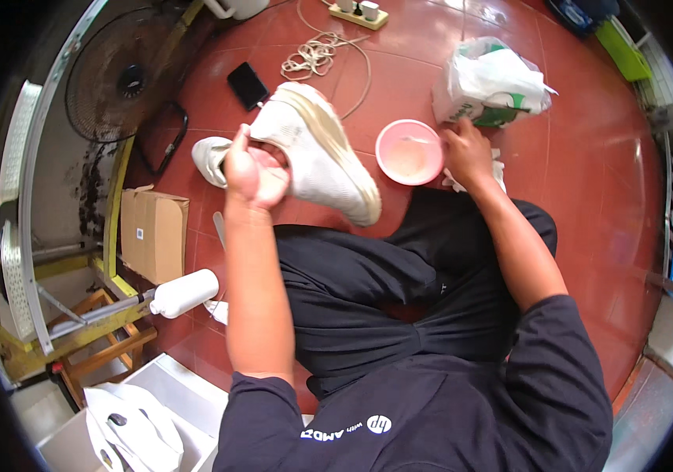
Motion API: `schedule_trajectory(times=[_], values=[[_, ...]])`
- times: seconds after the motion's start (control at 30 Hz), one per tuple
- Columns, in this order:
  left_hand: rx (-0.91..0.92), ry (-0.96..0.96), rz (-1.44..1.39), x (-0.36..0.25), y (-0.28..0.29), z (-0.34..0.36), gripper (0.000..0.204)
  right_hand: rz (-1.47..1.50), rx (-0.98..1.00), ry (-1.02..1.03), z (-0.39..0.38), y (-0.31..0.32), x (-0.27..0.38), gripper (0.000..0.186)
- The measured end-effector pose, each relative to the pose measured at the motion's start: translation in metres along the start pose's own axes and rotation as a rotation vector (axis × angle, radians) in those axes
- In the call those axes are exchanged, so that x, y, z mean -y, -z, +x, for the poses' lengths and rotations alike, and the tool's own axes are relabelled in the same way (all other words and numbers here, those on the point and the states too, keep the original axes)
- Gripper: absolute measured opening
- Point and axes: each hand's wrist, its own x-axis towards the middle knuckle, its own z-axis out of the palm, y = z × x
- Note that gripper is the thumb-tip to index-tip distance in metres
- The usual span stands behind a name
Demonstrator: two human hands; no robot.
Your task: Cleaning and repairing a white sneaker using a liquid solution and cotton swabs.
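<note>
Held up on its side over my left knee is a white knit shoe [313, 145] with a yellowed sole. My left hand [256, 175] has its fingers inside the shoe's opening, palm turned up, gripping it. A second white shoe [211, 160] rests on the floor behind that wrist. Ahead of my right knee stands a pink bowl [410, 153] with cloudy liquid in it. My right hand [468, 154] is at the bowl's right rim, its fingers closed; what they hold is hidden. Crumpled white tissue [498, 168] lies under and beside that hand.
A bagged tissue pack [494, 82] stands beyond my right hand. Farther off lie a phone [248, 86], a coiled cord [309, 57] and a power strip [358, 15]. At left are a cardboard box [154, 234], a white bottle [185, 293] and a fan [128, 79].
</note>
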Motion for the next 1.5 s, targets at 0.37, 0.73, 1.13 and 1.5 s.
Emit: schedule_trajectory(times=[0.37,0.73,1.13,1.5], values=[[0.032,-0.135,-0.233,0.047,0.007,-0.019,0.051,-0.006,0.237,-0.213,-0.016,0.036,-0.005,0.018],[-0.016,-0.092,-0.234,0.054,-0.008,-0.034,0.049,0.986,0.149,-0.247,0.012,0.096,0.103,0.015],[0.336,-0.014,0.208,0.033,-0.005,-0.022,0.082,0.712,0.073,0.033,0.046,0.140,0.114,0.018],[0.319,-0.039,0.215,0.036,-0.005,-0.018,0.082,0.320,-0.019,0.251,0.051,0.146,0.122,0.013]])
